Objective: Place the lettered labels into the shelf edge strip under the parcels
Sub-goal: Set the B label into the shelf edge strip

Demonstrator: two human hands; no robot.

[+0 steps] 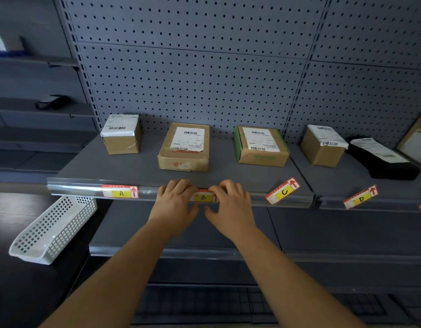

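Label B [203, 197] is right in the shelf edge strip [86, 189], about midway along it, and both hands are on it. The left hand [174, 204] has its fingers curled over the strip's top lip onto the label's left end, thumb hanging below the strip. The right hand [230, 204] mirrors it on the right end, fingers curled, thumb low. Only the yellow patch with the letter shows between them.

This looks like a thin card slip: next to no weight, easy to bow or crease, and likely to slide in the clear plastic channel. The short ends are the place to hold, as here, leaving the middle free to flex under the lip.

Its long axis runs level along the strip, the letter reads upright, and the red arrow at its right end, half hidden by the fingers, seems to point up toward the parcel [184, 147] standing behind the strip. Whether the bottom edge is fully seated, I cannot tell.

Further left in the strip, label A [120, 192] sits flat and level, arrow up. To the right, label C [283, 191] lies tilted across the strip's top, not yet in, and label D [361, 198] lies tilted the same way beyond the joint. Below the strip's left end, a white basket [53, 230] sits on a dark surface.
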